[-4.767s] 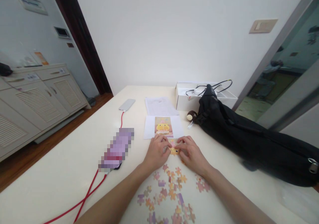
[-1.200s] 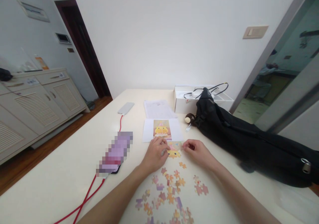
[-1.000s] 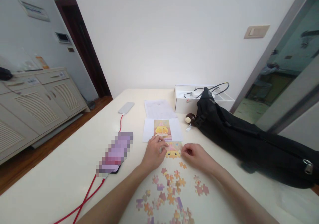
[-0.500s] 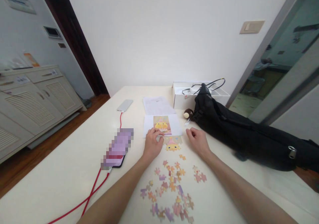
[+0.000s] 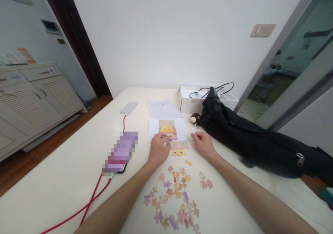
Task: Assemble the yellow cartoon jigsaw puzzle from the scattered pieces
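Partly joined yellow-faced puzzle [image 5: 179,151], jagged below; left grip [image 5: 159,148] parted, right grip [image 5: 204,144] unclear.

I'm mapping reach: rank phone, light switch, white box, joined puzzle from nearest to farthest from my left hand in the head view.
1. Joined puzzle, immediately right
2. Phone, left
3. White box, ahead right
4. Light switch, right, on the wall
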Action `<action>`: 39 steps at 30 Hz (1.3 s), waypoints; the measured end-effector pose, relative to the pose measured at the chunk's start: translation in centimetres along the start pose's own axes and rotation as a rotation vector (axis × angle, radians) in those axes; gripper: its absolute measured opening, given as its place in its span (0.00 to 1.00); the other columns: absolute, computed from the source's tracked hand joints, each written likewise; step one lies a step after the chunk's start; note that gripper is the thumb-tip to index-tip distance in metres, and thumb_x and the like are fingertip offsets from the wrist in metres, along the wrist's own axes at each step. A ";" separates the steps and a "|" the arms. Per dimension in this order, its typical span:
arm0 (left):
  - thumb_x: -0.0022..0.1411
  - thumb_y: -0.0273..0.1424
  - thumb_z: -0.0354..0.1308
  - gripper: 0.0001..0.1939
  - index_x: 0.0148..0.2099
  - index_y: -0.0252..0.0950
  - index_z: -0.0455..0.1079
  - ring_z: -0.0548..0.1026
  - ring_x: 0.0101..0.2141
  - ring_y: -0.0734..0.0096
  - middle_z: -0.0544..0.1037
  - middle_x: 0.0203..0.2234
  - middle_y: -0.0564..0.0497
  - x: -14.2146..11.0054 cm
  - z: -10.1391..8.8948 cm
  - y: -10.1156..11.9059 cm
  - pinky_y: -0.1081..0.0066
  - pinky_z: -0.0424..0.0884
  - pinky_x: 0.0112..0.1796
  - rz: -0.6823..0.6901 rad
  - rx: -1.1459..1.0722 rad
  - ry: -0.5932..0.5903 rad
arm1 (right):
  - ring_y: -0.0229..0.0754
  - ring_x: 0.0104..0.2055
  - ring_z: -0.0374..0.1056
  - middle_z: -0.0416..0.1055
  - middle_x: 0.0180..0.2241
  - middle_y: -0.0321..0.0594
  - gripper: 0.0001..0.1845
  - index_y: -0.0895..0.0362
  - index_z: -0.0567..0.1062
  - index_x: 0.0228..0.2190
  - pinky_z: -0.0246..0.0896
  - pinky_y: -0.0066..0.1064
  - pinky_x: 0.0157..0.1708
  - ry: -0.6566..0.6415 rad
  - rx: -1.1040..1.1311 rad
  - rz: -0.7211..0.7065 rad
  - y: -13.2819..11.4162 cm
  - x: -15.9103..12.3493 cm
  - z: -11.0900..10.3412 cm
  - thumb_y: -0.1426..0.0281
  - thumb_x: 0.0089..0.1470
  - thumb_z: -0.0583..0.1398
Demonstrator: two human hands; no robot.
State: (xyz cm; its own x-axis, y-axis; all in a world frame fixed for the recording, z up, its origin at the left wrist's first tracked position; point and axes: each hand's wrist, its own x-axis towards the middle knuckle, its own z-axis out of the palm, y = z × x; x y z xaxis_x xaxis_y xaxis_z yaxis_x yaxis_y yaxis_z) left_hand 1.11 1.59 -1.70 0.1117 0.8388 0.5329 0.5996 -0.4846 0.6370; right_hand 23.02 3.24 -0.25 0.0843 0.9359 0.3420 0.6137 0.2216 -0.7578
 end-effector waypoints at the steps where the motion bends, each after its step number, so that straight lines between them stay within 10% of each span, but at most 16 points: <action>1: 0.55 0.21 0.54 0.11 0.38 0.37 0.74 0.66 0.43 0.65 0.70 0.39 0.50 0.0 0.0 0.0 0.61 0.62 0.48 -0.005 0.015 -0.004 | 0.33 0.20 0.45 0.48 0.15 0.30 0.23 0.54 0.55 0.14 0.40 0.28 0.21 -0.009 0.012 0.010 0.1 0.1 0.1 0.56 0.52 0.52; 12: 0.56 0.22 0.49 0.19 0.50 0.34 0.67 0.66 0.51 0.67 0.71 0.49 0.50 -0.2 -1.3 -1.2 0.62 0.61 0.54 0.075 0.122 -0.008 | 0.34 0.19 0.50 0.54 0.14 0.31 0.22 0.57 0.64 0.13 0.43 0.28 0.21 -0.056 0.082 0.072 0.1 -0.3 0.3 0.58 0.51 0.55; 20: 0.63 0.24 0.41 0.25 0.62 0.32 0.59 0.54 0.62 0.60 0.62 0.60 0.52 -0.7 -2.5 -1.7 0.54 0.45 0.62 -0.116 0.417 -0.375 | 0.35 0.20 0.54 0.58 0.16 0.33 0.21 0.58 0.68 0.17 0.47 0.28 0.22 -0.003 0.103 0.110 -0.3 -1.2 -0.5 0.57 0.53 0.54; 39: 0.65 0.29 0.42 0.25 0.63 0.35 0.57 0.53 0.62 0.65 0.58 0.62 0.53 -1.0 -2.2 -0.7 0.58 0.47 0.62 -0.050 0.468 -0.395 | 0.34 0.19 0.53 0.62 0.16 0.33 0.20 0.58 0.70 0.18 0.47 0.28 0.21 -0.058 0.103 0.146 -0.1 -1.9 -1.4 0.57 0.52 0.56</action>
State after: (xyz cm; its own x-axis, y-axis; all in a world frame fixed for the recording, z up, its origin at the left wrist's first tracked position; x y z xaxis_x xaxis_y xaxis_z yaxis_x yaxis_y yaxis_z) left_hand -1.14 0.50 -1.44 0.3062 0.9295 0.2055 0.8858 -0.3573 0.2963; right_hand 23.88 1.09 -0.08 0.1192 0.9739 0.1934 0.5146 0.1060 -0.8508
